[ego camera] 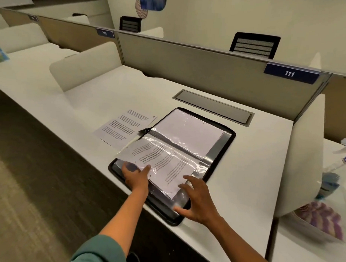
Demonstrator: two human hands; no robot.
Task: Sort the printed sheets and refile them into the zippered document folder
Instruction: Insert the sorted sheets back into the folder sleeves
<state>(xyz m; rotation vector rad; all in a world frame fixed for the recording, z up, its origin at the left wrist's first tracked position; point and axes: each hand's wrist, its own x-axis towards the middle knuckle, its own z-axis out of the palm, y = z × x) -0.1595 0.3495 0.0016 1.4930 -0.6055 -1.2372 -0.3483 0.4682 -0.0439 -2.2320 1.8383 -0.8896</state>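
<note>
Two hands at the black zippered document folder (224, 144), lying open flat on the white surface (255, 173) w/ clear plastic sleeves inside. Left hand (136, 174) pinches the near-left corner of a printed sheet in a glossy sleeve (163, 160); right hand (197, 200) is spread, fingers apart, just over the folder's near edge, gripping nothing. Another white printed sheet (123, 127) lies loose on the surface left of the folder. Risks: slick sleeve could slip or crease, and the folder's near end sits close to the surface edge. Legible: "111" on the blue partition tag (290, 73); sheet text too small to read
</note>
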